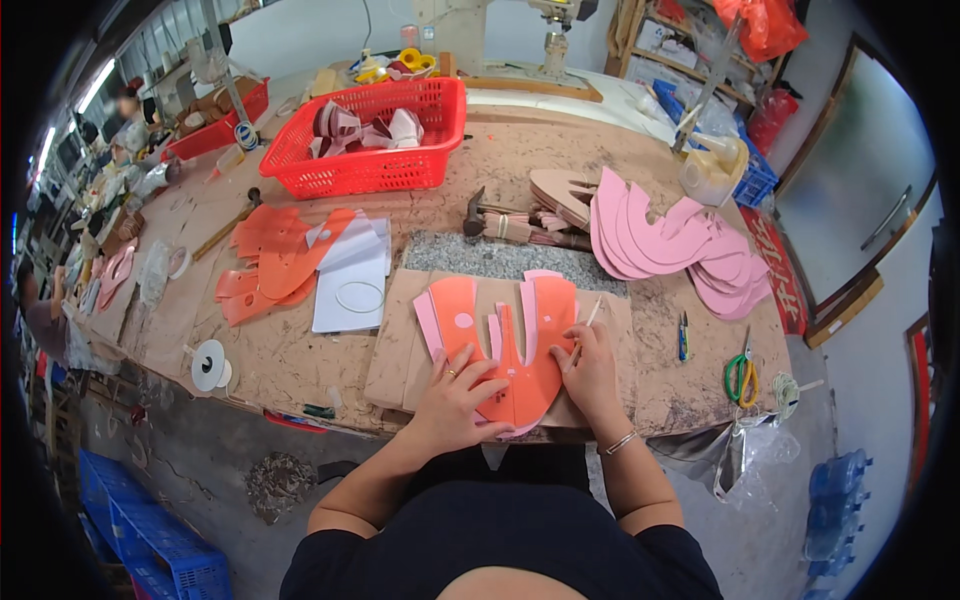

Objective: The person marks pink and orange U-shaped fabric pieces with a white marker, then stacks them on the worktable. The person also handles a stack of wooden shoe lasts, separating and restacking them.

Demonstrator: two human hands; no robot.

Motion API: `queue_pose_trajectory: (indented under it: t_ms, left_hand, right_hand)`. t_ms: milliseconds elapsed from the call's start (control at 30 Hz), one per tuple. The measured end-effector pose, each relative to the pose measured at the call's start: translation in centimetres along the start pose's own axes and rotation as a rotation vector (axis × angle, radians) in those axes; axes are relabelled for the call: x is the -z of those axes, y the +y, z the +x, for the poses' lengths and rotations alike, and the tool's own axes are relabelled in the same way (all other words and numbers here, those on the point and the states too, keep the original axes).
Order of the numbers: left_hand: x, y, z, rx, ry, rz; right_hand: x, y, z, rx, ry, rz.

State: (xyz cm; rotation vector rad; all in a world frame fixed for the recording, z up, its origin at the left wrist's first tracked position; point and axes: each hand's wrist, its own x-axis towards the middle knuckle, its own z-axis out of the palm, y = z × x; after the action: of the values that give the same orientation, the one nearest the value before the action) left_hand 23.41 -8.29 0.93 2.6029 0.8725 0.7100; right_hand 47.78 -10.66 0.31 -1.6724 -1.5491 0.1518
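Observation:
An orange U-shaped shoe-upper piece [535,382] lies over matching pink pieces [545,275] on a tan board [395,365] at the table's near edge. My left hand [455,400] rests on its left side, fingers spread and pressing it down. On the right side, my right hand [592,372] is closed round a slim white pen-like stick [596,308], which points up and away. Fingertips of that hand touch the orange piece's edge. More orange pieces [285,255] lie to the left, partly over white paper [350,285]. A fanned stack of pink pieces [665,240] lies to the right.
A red basket [370,170] holding cut pieces stands at the back. Hammers [475,215] and tied bundles [525,228] lie beyond the board by a grey stone slab [450,258]. Scissors [742,378] lie at right, a white spool [210,366] at left.

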Motion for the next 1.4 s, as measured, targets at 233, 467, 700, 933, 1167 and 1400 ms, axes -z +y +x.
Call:
queue_pose_trajectory:
  t_ms: [233,467,700,933,1167,1400]
  left_hand:
    - [-0.5,-0.4,-0.4,-0.012,0.034,-0.005]
    - [-0.7,-0.6,-0.2,-0.010,0.025,0.004]
    - [-0.8,-0.8,-0.4,-0.022,0.034,0.023]
    - [-0.8,-0.7,-0.1,-0.016,0.044,0.016]
    - [-0.8,-0.6,0.0,-0.022,0.061,0.025]
    - [-0.8,-0.8,-0.2,-0.032,0.070,0.016]
  right_hand:
    - [1.2,-2.6,2.8,0.179,0.100,0.092]
    - [-3.8,-5.2,5.8,-0.142,-0.366,0.570]
    - [-4.9,-7.8,7.5,-0.151,-0.479,0.293]
    - [-6.0,-7.3,7.2,-0.030,-0.481,0.287]
    - [-7.1,-6.4,7.1,0.232,-0.310,0.174]
    - [-2.1,-5.2,4.7,-0.070,-0.290,0.265]
